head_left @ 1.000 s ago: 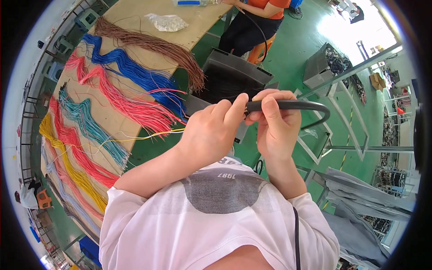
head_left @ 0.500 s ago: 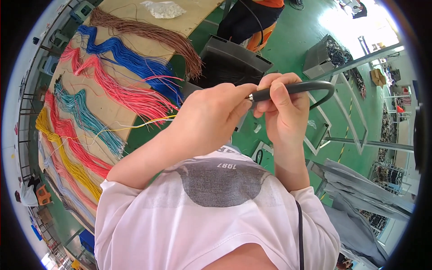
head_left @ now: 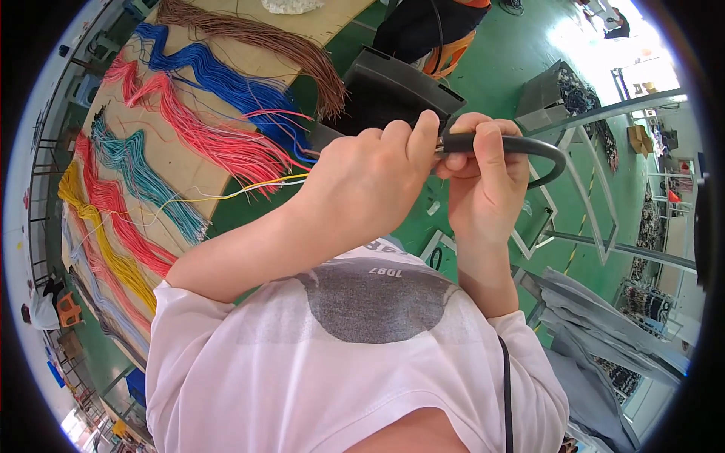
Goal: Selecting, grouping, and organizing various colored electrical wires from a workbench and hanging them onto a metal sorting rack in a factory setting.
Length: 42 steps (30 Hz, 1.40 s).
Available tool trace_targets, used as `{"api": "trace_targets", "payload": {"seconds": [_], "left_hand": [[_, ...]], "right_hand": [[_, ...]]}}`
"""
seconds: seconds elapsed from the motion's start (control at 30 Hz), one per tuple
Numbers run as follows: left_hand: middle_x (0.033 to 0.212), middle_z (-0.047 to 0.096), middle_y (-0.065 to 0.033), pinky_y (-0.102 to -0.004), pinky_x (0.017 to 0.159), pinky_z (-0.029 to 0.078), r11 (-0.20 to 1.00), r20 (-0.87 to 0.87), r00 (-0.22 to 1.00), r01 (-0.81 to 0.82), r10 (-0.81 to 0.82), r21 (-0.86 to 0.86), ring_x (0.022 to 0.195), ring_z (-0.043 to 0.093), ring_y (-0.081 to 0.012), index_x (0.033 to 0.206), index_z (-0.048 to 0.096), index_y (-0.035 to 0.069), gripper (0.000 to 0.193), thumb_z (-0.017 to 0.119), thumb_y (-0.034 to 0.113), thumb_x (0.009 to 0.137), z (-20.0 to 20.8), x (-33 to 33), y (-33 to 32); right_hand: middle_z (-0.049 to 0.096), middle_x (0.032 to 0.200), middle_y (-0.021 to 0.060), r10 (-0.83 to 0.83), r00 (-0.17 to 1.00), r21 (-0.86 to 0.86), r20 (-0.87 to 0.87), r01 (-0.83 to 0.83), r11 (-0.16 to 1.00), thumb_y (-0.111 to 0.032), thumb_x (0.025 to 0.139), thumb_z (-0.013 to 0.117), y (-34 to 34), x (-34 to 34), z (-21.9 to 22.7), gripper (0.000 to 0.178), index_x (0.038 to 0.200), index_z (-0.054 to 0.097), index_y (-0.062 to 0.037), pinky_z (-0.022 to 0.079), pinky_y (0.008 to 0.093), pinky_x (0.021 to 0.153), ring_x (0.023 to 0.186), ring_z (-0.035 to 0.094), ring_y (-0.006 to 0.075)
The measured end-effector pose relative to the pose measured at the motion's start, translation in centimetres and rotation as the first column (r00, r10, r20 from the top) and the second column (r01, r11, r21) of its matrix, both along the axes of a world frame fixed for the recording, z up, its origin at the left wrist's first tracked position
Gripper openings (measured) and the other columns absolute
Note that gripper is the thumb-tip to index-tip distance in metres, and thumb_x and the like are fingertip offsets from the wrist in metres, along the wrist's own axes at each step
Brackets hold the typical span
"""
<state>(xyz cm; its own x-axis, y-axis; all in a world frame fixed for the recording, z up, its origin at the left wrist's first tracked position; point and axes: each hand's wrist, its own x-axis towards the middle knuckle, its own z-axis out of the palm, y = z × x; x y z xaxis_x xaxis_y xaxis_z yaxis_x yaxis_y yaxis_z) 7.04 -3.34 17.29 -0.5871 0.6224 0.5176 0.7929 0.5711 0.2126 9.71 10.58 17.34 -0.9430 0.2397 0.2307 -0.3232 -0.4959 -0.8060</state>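
Note:
A black flexible tube (head_left: 555, 155) curves round in a loop, and my right hand (head_left: 491, 181) grips it near its end with the thumb on top. My left hand (head_left: 370, 177) is closed beside that end, pinching the thin wires (head_left: 291, 181) where they meet the tube. Yellow, white and reddish strands trail out behind the left hand toward the table. The fingertips of the left hand partly hide the wire ends, so how far they sit inside the tube cannot be seen.
On the table (head_left: 226, 68) at the left lie bundles of brown (head_left: 257, 38), blue (head_left: 211, 75), red, teal (head_left: 143, 170) and yellow wire. Beyond my hands stands a dark bin (head_left: 385, 90). Metal frames (head_left: 596, 189) and grey sheets (head_left: 604, 325) are at the right.
Both hands have shifted slightly right with the tube. My left hand has turned, its index finger now raised, and covers more of the wires at the tube's end.

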Motion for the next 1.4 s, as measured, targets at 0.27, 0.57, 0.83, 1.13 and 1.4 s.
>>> {"api": "trace_targets", "payload": {"seconds": [0.27,0.57,0.83,1.13,1.4], "left_hand": [[0.058,0.048,-0.006,-0.0257,0.039,0.042,0.995,0.094,0.995,0.027,-0.018,-0.094,0.047,0.054,-0.0175,0.076,0.045,0.001,0.015,0.053,0.012,0.07,0.8,-0.6,-0.1],[0.071,0.057,-0.0054,-0.0224,0.053,0.041,0.856,0.859,0.273,-0.175,-0.432,0.486,0.06,0.05,-0.0079,0.091,0.056,-0.006,0.021,0.053,0.011,0.079,2.3,-1.3,-0.7],[0.071,0.057,-0.0034,-0.02,0.053,0.039,0.723,0.781,0.29,-0.298,-0.553,0.623,0.062,0.047,-0.0052,0.092,0.057,-0.005,0.018,0.053,0.007,0.08,-0.5,-0.7,0.0],[0.067,0.056,-0.0137,-0.0258,0.05,0.041,0.771,0.629,0.71,-0.194,-0.317,0.607,0.054,0.052,-0.0223,0.084,0.058,-0.002,0.012,0.055,0.0,0.072,-0.6,0.0,0.4],[0.065,0.056,-0.0043,-0.0208,0.048,0.037,0.713,0.755,0.507,-0.334,-0.415,0.616,0.055,0.045,-0.0047,0.089,0.059,-0.002,0.013,0.054,0.001,0.078,-1.5,0.9,0.6]], "right_hand": [[0.055,0.082,0.013,-0.036,0.999,0.225,-0.012,0.038,0.974,-0.012,0.084,0.051,0.1,-0.2,0.0,0.011,0.083,0.048,-0.0012,0.045,0.0242,0.048,0.057,0.051,0.0125],[0.055,0.08,0.0144,-0.043,0.996,0.276,0.081,0.019,0.961,-0.009,0.081,0.055,0.8,0.0,0.6,0.011,0.081,0.048,-0.0009,0.043,0.0232,0.045,0.055,0.052,0.0135],[0.055,0.085,0.0127,0.054,0.981,0.153,0.186,-0.083,0.985,-0.007,0.08,0.055,0.8,0.0,0.0,0.009,0.081,0.048,-0.0014,0.045,0.024,0.05,0.059,0.055,0.0131],[0.054,0.089,0.0109,0.086,0.973,0.089,0.212,-0.107,0.99,-0.006,0.082,0.052,0.5,0.6,-1.0,0.006,0.083,0.049,-0.0013,0.048,0.0253,0.057,0.064,0.056,0.0132],[0.054,0.092,0.0112,0.156,0.953,0.053,0.26,-0.175,0.983,-0.008,0.083,0.051,1.0,0.8,-1.2,0.007,0.086,0.051,-0.0019,0.045,0.0227,0.055,0.063,0.055,0.0109]]}}
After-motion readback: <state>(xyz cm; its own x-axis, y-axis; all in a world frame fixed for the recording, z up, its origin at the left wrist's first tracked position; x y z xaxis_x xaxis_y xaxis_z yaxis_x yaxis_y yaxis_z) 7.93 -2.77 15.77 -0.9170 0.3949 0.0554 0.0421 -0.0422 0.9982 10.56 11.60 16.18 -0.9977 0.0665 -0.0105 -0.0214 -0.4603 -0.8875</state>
